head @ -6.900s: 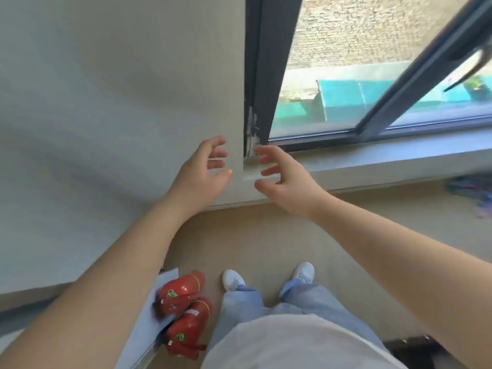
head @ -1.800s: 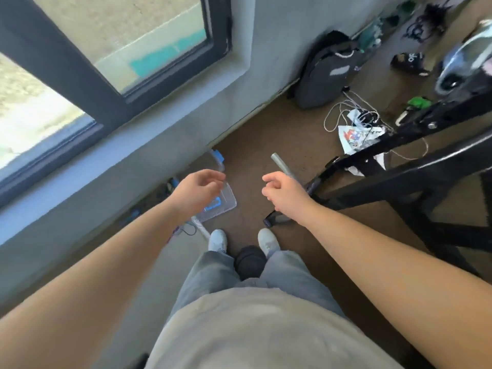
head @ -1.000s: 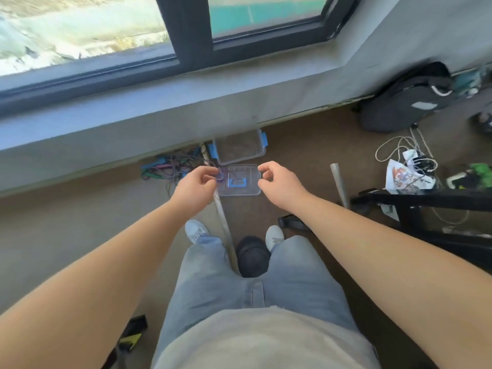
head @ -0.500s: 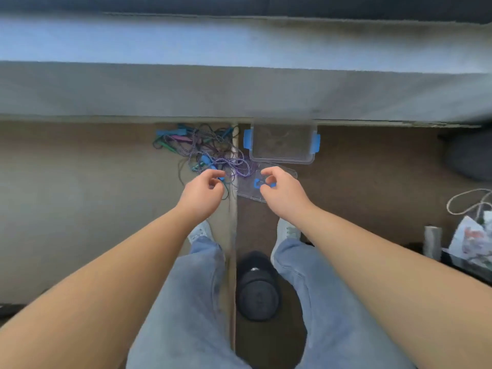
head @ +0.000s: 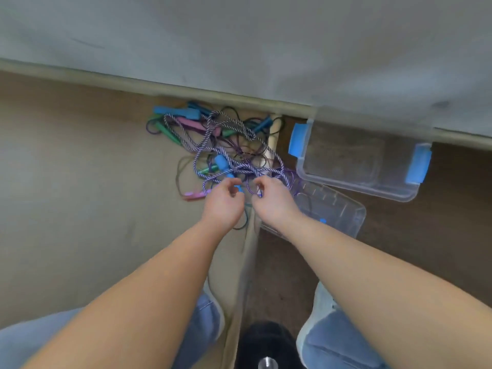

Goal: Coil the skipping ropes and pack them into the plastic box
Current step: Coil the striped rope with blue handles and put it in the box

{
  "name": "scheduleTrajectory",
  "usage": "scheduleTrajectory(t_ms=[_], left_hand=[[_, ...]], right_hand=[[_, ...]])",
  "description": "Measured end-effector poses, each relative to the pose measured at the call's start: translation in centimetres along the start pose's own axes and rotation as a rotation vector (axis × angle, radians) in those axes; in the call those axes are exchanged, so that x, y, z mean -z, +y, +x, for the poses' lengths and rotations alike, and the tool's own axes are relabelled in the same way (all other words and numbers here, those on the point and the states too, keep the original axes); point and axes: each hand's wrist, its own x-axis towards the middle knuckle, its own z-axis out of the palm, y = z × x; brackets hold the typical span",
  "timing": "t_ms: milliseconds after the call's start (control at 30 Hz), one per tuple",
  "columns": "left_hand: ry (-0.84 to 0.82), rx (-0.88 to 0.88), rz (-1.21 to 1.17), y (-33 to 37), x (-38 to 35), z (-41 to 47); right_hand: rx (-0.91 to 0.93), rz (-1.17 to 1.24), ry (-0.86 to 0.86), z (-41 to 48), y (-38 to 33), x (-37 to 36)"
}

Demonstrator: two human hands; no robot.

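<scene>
A tangle of skipping ropes (head: 226, 145) lies on the floor against the wall, with a purple-and-white braided rope, thin dark cords, and blue, green and pink handles. To its right stands the clear plastic box (head: 396, 191) with blue clasps, open and with nothing in it. Its clear lid (head: 338, 211) lies flat just in front. My left hand (head: 223, 206) and right hand (head: 275, 206) hover side by side at the pile's near edge, fingers curled. A blue handle end sits at my left fingertips and a thin purple cord at my right. Whether either hand grips is unclear.
A grey wall with a skirting board (head: 213, 93) runs behind the pile and box. A pale floor strip (head: 247, 262) divides tan flooring on the left from brown carpet on the right. My jeans and white shoes flank a round black object (head: 266, 347) at the bottom.
The view has dropped closer to the floor. Both hands have moved down to the near edge of the rope pile, still curled as before.
</scene>
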Motion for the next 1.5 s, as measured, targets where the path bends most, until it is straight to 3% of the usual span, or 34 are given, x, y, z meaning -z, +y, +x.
scheduleTrajectory(t_ms=[200,367,633,800,967,1200,1300,1500], left_hand=[[0.086,-0.279,0.237,-3.1,-1.1,8.5],[-0.097,-0.337,0.390,-2.6,-1.0,10.7],[-0.145,-0.350,0.924,-1.0,-0.8,10.5],[0.029,-0.539,0.807,1.3,1.1,7.8],[-0.015,-0.509,0.516,3.7,3.0,5.0],[-0.064,-0.564,0.410,4.0,4.1,1.1],[-0.112,-0.633,0.421,3.6,4.2,-1.2],[0.004,-0.519,0.085,5.7,4.5,-5.2]], right_hand=[[0.125,-0.149,0.070,7.7,1.7,-2.4],[0.037,-0.348,-0.039,9.6,2.4,-2.7],[0.049,0.037,-0.061,7.9,0.5,2.1],[0.104,0.052,-0.008,5.1,-0.9,5.9],[0.157,0.059,0.095,1.3,-1.9,9.4],[0.210,0.261,0.353,-3.1,-2.3,12.8],[0.216,0.237,0.396,-4.7,-1.9,13.0],[0.070,0.127,0.477,-7.9,-2.2,12.3]])
